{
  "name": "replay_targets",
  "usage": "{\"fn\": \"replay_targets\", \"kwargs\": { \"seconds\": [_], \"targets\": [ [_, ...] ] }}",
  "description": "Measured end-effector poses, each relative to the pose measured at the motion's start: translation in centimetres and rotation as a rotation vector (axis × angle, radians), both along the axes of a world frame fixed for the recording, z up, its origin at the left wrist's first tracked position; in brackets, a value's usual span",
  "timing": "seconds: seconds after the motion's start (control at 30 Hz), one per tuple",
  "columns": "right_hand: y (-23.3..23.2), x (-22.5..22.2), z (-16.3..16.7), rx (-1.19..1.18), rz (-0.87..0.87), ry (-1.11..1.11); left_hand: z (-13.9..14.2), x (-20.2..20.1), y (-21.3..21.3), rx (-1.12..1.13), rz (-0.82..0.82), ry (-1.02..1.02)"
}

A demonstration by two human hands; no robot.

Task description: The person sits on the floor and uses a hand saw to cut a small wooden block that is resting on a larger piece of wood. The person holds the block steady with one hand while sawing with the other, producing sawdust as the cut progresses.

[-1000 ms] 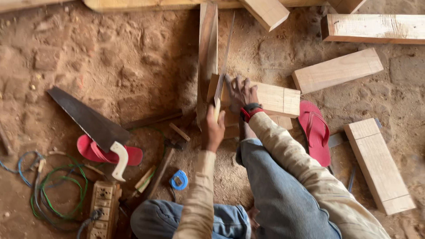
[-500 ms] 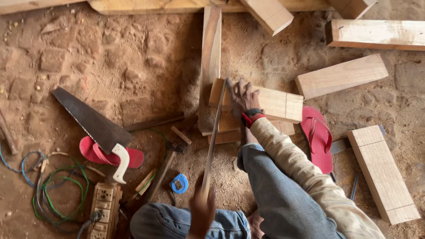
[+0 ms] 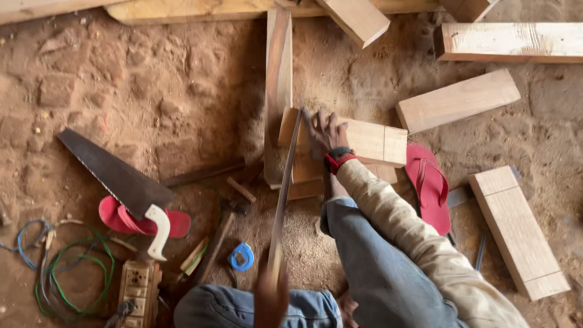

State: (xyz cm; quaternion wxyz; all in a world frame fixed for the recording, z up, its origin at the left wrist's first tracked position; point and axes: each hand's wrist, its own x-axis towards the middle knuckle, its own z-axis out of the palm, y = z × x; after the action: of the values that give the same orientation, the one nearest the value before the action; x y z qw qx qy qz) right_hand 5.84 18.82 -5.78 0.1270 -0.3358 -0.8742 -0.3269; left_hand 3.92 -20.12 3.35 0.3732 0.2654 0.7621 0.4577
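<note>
A: Why's the right hand [image 3: 325, 130] flat on the block [image 3: 364, 140]?
B: Pins it on the ground. Left hand [image 3: 271, 297] grips the saw [image 3: 285, 188]; blade runs at the block's left edge.

Your saw [image 3: 284, 194] stands on edge, its tip across the pale wood block [image 3: 370, 140] lying flat on the dirt.

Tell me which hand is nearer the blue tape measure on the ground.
Left. The left hand, gripping the saw handle low in view, sits just right of the blue tape measure. The right hand presses on the wood block, well up and away.
</note>
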Motion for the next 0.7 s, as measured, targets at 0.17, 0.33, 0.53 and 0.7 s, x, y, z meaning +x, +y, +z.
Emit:
{"fn": "replay_targets", "kwargs": {
  "seconds": [0.17,0.33,0.53,0.7],
  "targets": [
    [-0.8,-0.6,-1.3,-0.025,-0.125,-0.054,2.5,1.7,-6.0,0.059,0.044,0.298],
    [0.0,-0.8,2.1,-0.315,-0.007,0.016,0.3,-3.1,9.9,0.268,-0.044,0.359],
    [-0.6,-0.6,3.1,-0.207,-0.027,0.052,-0.4,-5.9,19.7,0.343,-0.059,0.493],
    [-0.6,-0.7,0.6,-0.08,-0.066,0.037,2.9,-0.2,1.5,0.102,-0.027,0.146]
  ]
}}
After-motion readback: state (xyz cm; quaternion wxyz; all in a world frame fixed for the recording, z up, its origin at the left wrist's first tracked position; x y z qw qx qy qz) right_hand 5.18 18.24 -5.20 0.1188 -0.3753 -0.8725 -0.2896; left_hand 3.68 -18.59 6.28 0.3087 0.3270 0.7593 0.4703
